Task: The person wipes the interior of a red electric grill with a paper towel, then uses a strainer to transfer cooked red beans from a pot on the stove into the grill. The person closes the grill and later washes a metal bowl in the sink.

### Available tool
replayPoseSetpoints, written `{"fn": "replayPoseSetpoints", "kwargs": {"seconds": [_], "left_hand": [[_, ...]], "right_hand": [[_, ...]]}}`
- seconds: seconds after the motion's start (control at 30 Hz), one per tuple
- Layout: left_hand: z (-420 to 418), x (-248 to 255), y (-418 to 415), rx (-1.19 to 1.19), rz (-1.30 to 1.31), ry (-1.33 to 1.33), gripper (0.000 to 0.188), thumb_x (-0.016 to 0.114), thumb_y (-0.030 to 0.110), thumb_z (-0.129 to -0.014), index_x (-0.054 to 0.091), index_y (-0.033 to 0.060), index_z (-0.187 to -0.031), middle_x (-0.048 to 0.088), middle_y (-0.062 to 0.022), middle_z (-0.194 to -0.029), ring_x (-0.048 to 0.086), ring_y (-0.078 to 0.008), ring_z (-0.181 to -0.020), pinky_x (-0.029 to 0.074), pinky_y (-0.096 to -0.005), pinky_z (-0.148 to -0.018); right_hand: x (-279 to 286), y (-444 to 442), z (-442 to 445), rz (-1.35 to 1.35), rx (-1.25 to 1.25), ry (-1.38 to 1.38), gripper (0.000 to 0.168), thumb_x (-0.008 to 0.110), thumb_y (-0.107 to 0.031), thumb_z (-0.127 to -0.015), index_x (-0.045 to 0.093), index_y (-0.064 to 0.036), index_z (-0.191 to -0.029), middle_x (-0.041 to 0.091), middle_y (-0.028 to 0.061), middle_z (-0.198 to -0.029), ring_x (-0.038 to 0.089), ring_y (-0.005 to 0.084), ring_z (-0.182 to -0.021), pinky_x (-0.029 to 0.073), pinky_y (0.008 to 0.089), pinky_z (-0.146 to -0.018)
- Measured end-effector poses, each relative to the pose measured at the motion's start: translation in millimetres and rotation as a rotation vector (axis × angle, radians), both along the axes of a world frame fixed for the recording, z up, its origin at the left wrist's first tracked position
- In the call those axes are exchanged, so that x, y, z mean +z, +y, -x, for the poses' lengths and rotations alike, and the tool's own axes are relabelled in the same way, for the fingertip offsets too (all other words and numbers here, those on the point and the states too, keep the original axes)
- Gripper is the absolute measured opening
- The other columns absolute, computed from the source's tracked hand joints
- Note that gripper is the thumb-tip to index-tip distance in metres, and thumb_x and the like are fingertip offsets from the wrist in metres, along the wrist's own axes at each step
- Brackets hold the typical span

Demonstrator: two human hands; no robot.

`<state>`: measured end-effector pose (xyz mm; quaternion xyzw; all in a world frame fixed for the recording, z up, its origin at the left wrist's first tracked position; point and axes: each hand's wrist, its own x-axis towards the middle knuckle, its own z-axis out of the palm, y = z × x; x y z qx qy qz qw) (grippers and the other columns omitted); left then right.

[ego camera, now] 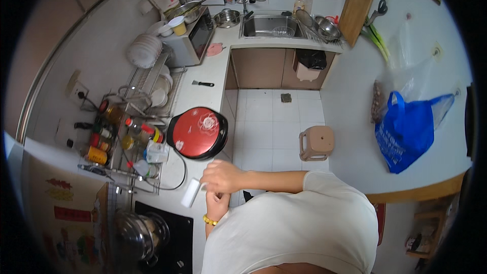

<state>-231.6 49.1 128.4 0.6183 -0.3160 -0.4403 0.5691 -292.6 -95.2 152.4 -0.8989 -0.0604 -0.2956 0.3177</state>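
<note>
My right hand [222, 176] crosses over my left hand [217, 202] at the counter's front edge, with its fingers bent. A yellow bead bracelet [210, 220] circles my left wrist. Close to my fingertips is a white oblong object [190, 194]; whether it lies on the worktop or is touched by a finger is unclear. What my overlapping fingers hold, if anything, is hidden. Just beyond my hands, a red-lidded electric griddle [196, 133] with flower decoration sits closed. A black cord [185, 167] curves beside it. Farther along lies a black-handled flat brush or scraper [203, 83].
Left, a wire rack [131, 102] bears bottles, jars and bowls. A glass-lidded pot [139, 236] stands on the black hob [182, 228]. Beyond are a microwave [190, 42] and sink [249, 26]. A plastic stool [317, 142] is on the floor; a blue bag [405, 133] hangs right.
</note>
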Motion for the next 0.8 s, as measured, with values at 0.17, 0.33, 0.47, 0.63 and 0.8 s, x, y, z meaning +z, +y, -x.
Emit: {"fn": "replayPoseSetpoints", "kwargs": {"seconds": [0.17,0.33,0.47,0.63,0.8], "left_hand": [[33,22,-143,-0.109,0.322,0.082,0.058,0.047,-0.012,-0.077,0.034,-0.0063,-0.133,0.048,-0.0133,-0.126,0.047,-0.0188,-0.119,0.037,-0.0297,-0.098],[59,50,-246,0.019,0.528,-0.434,0.048,0.049,-0.006,-0.08,0.043,-0.0046,-0.128,0.048,-0.0191,-0.129,0.047,-0.0264,-0.121,0.035,-0.0367,-0.102],[68,48,-334,-0.288,0.685,-0.965,0.054,0.056,0.006,-0.073,0.047,-0.0044,-0.125,0.051,-0.022,-0.127,0.044,-0.0411,-0.12,0.033,-0.0454,-0.102],[54,-11,-421,-0.498,0.58,-1.138,0.06,0.066,0.021,-0.072,0.048,0.0003,-0.126,0.041,-0.0217,-0.136,0.034,-0.0395,-0.129,0.019,-0.0534,-0.107],[8,-42,-534,-0.416,0.424,-1.47,0.071,0.066,0.022,-0.076,0.035,0.0037,-0.137,0.031,-0.0215,-0.142,0.027,-0.0392,-0.132,0.015,-0.0547,-0.109]], "right_hand": [[-17,-132,44,-0.189,-0.389,-0.087,0.024,0.052,-0.028,-0.086,0.061,-0.006,-0.092,0.061,0.0099,-0.082,0.057,0.0294,-0.08,0.044,0.04,-0.071],[-38,-225,74,-0.966,-0.694,0.011,0.036,0.042,-0.034,-0.095,0.058,-0.003,-0.088,0.062,0.0075,-0.072,0.061,0.0222,-0.068,0.047,0.0348,-0.064],[-135,-276,75,-1.968,0.017,-0.035,0.046,0.039,-0.044,-0.096,0.057,-0.005,-0.11,0.062,0.0071,-0.093,0.059,0.0172,-0.089,0.048,0.0349,-0.081],[-104,-357,55,-2.119,0.514,-0.063,0.054,0.041,-0.053,-0.092,0.053,-0.006,-0.116,0.055,0.0162,-0.119,0.053,0.0259,-0.111,0.044,0.0411,-0.092],[-50,-477,62,-2.084,0.123,-0.115,0.058,0.044,-0.053,-0.091,0.048,-0.007,-0.126,0.052,0.015,-0.126,0.047,0.0243,-0.118,0.039,0.0392,-0.098]]}}
